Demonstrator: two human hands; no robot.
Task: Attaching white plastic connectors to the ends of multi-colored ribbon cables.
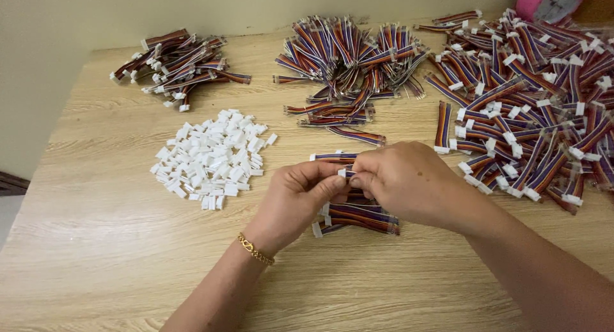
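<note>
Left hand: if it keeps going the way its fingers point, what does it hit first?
The left hand points up and to the right, so it would meet the right hand almost at once; both already pinch the same small white connector. Depth between the fingertips is unclear.

Connector heap [211, 156] was plain white; ribbon cables [537, 108] striped red, orange, blue w/ white ends; table [96, 242] pale wood grain; clock [550, 1] pink; bracelet [254, 249] gold.

left hand [300, 194], right hand [403, 182], pinching ribbon cable [334, 158]
</note>
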